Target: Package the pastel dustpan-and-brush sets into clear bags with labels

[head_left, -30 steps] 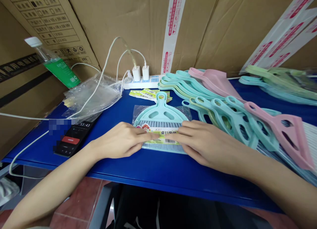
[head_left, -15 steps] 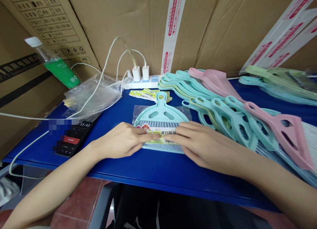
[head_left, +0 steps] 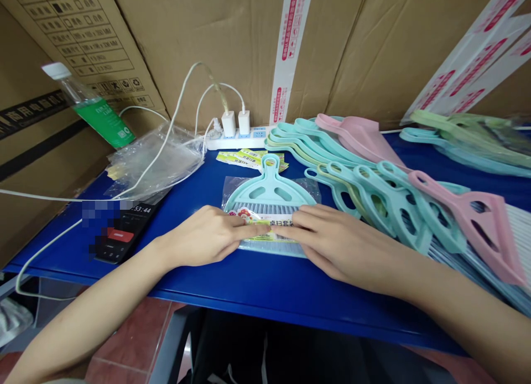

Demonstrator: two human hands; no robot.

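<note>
A light blue dustpan (head_left: 271, 186) with a grey-bristled brush (head_left: 269, 208) lies in a clear plastic bag (head_left: 312, 188) on the blue table, handle pointing away from me. A yellow-green and white printed label (head_left: 259, 237) crosses its front part. My left hand (head_left: 209, 235) is at the label's left side, its index finger stretched across it and the other fingers bent. From the right, my right hand (head_left: 332, 239) rests on the label, its index fingertip almost meeting the left one. Both hands' curled fingers are closed against the bagged set; their undersides are hidden.
Several dustpans (head_left: 357, 138) and brushes (head_left: 398, 212) are piled at right, with bagged sets (head_left: 473, 143) behind. Spare labels (head_left: 244, 159) lie before a power strip (head_left: 257, 138). Plastic bags (head_left: 160, 154), a bottle (head_left: 103, 118), a phone (head_left: 124, 234) and a white cable (head_left: 170, 124) occupy the left.
My right hand's fingers have shifted very slightly left over the label. My left hand and the bagged set look practically still.
</note>
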